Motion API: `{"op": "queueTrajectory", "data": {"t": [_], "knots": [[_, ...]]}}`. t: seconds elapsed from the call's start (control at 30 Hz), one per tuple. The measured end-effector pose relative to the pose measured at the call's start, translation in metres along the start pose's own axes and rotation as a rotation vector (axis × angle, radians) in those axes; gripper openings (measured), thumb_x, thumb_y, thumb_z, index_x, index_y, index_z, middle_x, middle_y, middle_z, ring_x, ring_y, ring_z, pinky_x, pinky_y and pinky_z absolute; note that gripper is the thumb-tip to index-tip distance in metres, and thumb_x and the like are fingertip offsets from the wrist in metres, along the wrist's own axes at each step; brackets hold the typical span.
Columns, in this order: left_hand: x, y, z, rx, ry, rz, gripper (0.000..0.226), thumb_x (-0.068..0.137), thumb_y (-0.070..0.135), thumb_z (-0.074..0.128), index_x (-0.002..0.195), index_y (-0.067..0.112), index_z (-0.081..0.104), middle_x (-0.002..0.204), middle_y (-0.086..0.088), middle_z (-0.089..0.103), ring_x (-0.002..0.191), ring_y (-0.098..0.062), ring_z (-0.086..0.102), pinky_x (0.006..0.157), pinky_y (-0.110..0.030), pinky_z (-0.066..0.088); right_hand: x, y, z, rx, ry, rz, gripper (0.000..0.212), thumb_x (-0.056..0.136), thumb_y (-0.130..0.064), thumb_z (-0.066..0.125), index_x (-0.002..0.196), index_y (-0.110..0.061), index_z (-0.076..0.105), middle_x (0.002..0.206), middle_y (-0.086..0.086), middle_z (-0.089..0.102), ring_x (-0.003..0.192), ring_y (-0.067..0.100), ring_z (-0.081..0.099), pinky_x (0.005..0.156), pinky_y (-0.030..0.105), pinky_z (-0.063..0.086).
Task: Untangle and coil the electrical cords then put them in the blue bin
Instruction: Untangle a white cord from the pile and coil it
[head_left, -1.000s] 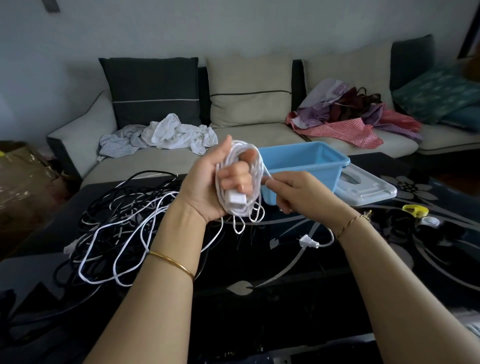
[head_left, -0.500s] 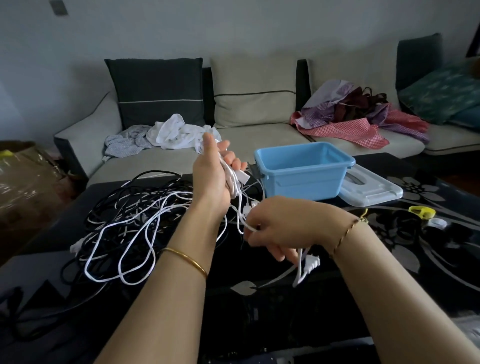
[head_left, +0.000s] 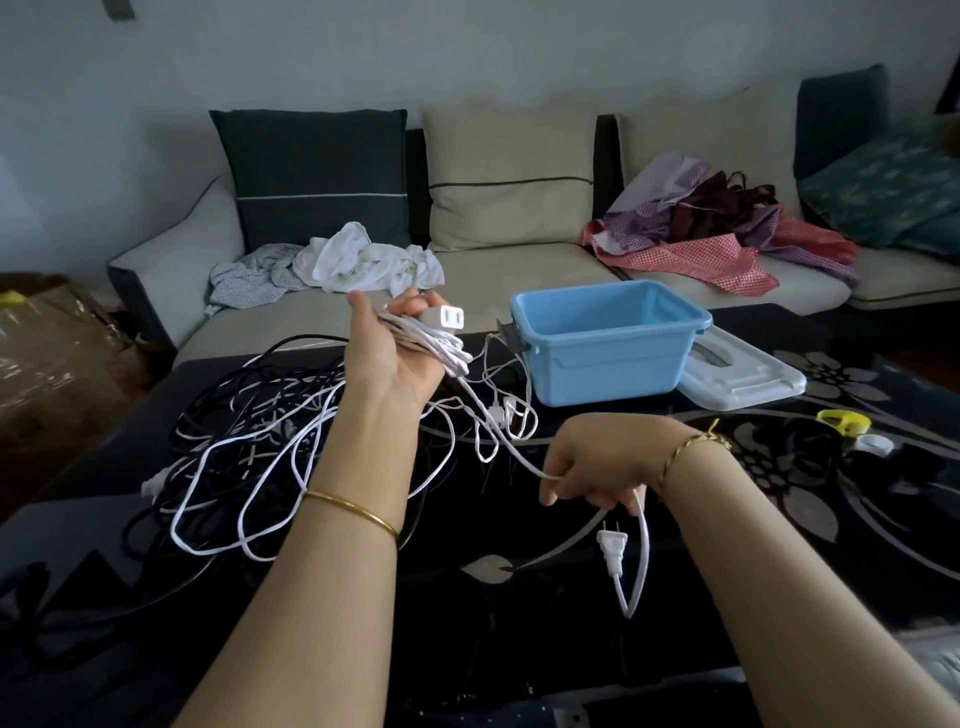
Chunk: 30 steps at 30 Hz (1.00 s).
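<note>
Checker: Step in hand?

Operator: Coiling of one white cord (head_left: 434, 340), judged part done. Left hand (head_left: 395, 358) raised above the counter (head_left: 571, 654), fingers curled round the bundled loops, socket end (head_left: 448, 318) protruding toward the blue bin (head_left: 608, 369).

Checker: Right hand?

Operator: Right hand (head_left: 597, 462) lower and nearer, closed round the free tail of the same cord. Plug (head_left: 612, 551) dangling below the fist on a short loop. Slack run between the two hands, with small loose loops near the bin.

Checker: Bin status?

Operator: Upright on the counter, beyond and to the right of the left hand. Lid (head_left: 743, 376) off, lying just beside it. No cord visible inside.

Checker: Remaining work?

Operator: Considerable, by estimate. Tangle of black and white cords (head_left: 244, 447) heaped on the counter, left of the left forearm.

Checker: Next move?

Operator: Probably as follows. Feed the free tail onto the bundle in even loops. Keep tension light. Check the slack run for snags before each wrap. Secure the plug against the bundle, then place in the bin. Avoid dragging the tangle along.
</note>
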<state>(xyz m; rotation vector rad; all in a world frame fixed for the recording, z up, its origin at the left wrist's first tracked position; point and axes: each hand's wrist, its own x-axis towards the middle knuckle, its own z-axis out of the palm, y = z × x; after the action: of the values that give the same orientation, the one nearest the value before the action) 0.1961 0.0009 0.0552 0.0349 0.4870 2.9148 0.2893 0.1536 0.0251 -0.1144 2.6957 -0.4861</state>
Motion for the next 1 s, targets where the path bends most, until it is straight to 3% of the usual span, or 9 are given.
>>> {"op": "queueTrajectory", "data": {"t": [0.13,0.3,0.43,0.53,0.6,0.67,0.77,0.9,1.0], "knots": [[0.002,-0.005,-0.007,0.186,0.107,0.028,0.055,0.099,0.049,0.037,0.079,0.001,0.055,0.055,-0.002,0.048,0.053,-0.013,0.051,0.064,-0.031,0.053,-0.01,-0.016,-0.011,0.002,0.002,-0.153,0.025,0.094,-0.014,0.049,0.106,-0.02,0.069,0.053,0.001,0.049,0.028,0.004,0.043,0.053,0.019,0.044],[0.003,-0.027,-0.011,0.524,0.125,0.04,0.044,0.099,0.046,0.039,0.092,0.004,0.051,0.061,0.001,0.041,0.046,-0.011,0.041,0.062,-0.028,0.048,-0.021,-0.032,-0.019,0.076,0.197,-0.23,0.017,0.094,-0.019,0.052,0.093,-0.016,0.069,0.05,0.001,0.046,0.03,0.008,0.043,0.039,0.015,0.039],[-0.004,-0.04,-0.017,1.035,-0.146,0.141,0.037,0.102,0.036,0.038,0.1,0.001,0.048,0.049,0.004,0.04,0.04,-0.009,0.041,0.045,-0.021,0.038,-0.023,-0.031,-0.027,0.118,0.541,-0.241,0.02,0.089,-0.024,0.061,0.082,-0.007,0.069,0.042,-0.006,0.049,0.035,0.005,0.049,0.05,0.025,0.046],[-0.011,-0.039,-0.016,1.415,-0.375,0.144,0.038,0.101,0.038,0.037,0.105,0.004,0.053,0.047,0.005,0.049,0.056,-0.022,0.051,0.06,-0.036,0.049,-0.029,-0.017,-0.037,0.228,0.759,-0.199,0.012,0.084,-0.021,0.066,0.075,-0.016,0.07,0.051,-0.007,0.054,0.044,0.0,0.05,0.05,0.019,0.042],[-0.015,-0.038,-0.015,1.54,-0.499,0.041,0.042,0.101,0.041,0.035,0.108,0.004,0.053,0.049,0.004,0.051,0.059,-0.024,0.051,0.071,-0.045,0.052,-0.034,-0.008,-0.042,0.3,0.844,-0.209,0.008,0.084,-0.017,0.066,0.076,-0.017,0.068,0.064,0.007,0.061,0.052,0.008,0.053,0.049,0.018,0.041],[-0.021,-0.039,-0.013,1.505,-0.552,-0.196,0.055,0.1,0.048,0.031,0.11,-0.002,0.052,0.053,0.003,0.046,0.051,-0.016,0.048,0.065,-0.035,0.053,-0.037,-0.002,-0.045,0.324,0.945,-0.24,0.005,0.084,-0.013,0.066,0.081,-0.012,0.069,0.074,0.019,0.064,0.059,0.019,0.052,0.052,0.023,0.04],[-0.03,-0.042,-0.006,1.303,-0.614,-0.518,0.061,0.091,0.058,0.034,0.098,0.002,0.055,0.051,0.004,0.032,0.044,-0.01,0.037,0.054,-0.024,0.048,-0.028,0.003,-0.041,0.414,1.039,-0.281,0.004,0.085,-0.008,0.065,0.084,-0.007,0.068,0.071,0.023,0.059,0.059,0.021,0.05,0.051,0.02,0.038],[-0.032,-0.04,0.0,1.098,-0.653,-0.628,0.034,0.085,0.045,0.048,0.082,0.011,0.052,0.042,0.009,0.028,0.034,-0.004,0.029,0.045,-0.021,0.042,-0.014,0.009,-0.036,0.644,1.063,-0.325,0.005,0.086,-0.008,0.065,0.082,-0.01,0.066,0.063,0.008,0.052,0.046,0.005,0.046,0.049,0.015,0.043],[-0.028,-0.035,0.0,0.928,-0.593,-0.675,0.029,0.089,0.038,0.046,0.076,0.012,0.048,0.037,0.011,0.029,0.03,-0.001,0.029,0.041,-0.018,0.038,-0.004,0.013,-0.03,0.711,1.021,-0.313,0.01,0.088,-0.013,0.063,0.079,-0.015,0.065,0.065,0.012,0.052,0.045,0.01,0.045,0.048,0.021,0.043]]}}
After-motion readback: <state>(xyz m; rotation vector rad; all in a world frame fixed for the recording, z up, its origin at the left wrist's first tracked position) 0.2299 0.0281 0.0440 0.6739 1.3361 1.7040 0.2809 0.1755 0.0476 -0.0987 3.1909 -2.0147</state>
